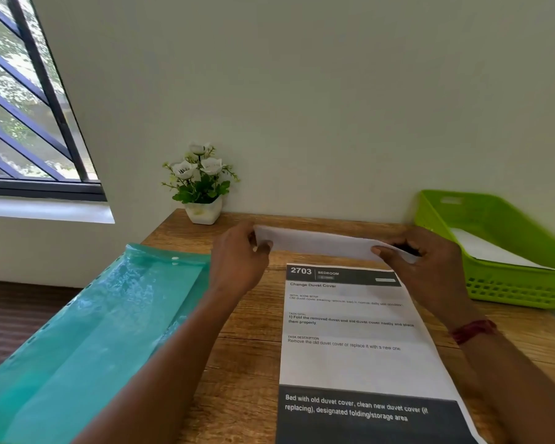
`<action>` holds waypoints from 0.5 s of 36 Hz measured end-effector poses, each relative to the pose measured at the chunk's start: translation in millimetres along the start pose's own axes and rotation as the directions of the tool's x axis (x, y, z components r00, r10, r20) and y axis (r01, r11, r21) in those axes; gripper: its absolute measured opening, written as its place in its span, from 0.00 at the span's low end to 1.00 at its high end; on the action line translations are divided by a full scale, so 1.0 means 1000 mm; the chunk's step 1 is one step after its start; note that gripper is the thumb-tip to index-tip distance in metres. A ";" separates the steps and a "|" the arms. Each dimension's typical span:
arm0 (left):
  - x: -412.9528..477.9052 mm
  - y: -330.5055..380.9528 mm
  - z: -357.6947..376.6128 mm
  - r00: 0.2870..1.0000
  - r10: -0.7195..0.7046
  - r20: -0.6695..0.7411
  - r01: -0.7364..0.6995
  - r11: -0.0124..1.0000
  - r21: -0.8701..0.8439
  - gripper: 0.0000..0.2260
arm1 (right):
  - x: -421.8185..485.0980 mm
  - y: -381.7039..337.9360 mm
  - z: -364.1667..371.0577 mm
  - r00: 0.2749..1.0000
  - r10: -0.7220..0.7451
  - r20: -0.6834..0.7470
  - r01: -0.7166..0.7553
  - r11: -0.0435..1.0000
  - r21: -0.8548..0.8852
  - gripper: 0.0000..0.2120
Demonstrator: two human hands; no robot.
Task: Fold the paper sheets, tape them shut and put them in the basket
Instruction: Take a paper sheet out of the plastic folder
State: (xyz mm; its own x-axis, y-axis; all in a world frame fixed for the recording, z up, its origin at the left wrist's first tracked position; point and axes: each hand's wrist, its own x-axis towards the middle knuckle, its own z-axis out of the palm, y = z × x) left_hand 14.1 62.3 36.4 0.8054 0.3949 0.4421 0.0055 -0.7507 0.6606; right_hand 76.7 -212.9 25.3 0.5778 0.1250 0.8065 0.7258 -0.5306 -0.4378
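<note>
Pinching folded paper [324,243], between both hands [237,261]

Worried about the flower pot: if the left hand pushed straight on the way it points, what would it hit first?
The left hand would likely reach the wall first; the flower pot sits left of that line, though depth is unclear.
</note>
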 end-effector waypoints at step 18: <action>0.008 -0.015 -0.013 0.969 0.050 0.241 -0.129 0.937 0.324 0.07 | -0.008 0.015 0.007 0.914 -0.006 0.407 0.020 0.999 -0.029 0.22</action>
State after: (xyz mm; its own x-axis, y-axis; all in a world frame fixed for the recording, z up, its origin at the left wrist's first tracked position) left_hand 13.0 83.9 38.1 0.9239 0.2174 0.3149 0.0933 -0.9261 0.3657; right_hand 85.7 -216.6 9.5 0.6751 0.4586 0.5779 0.7260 -0.5520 -0.4101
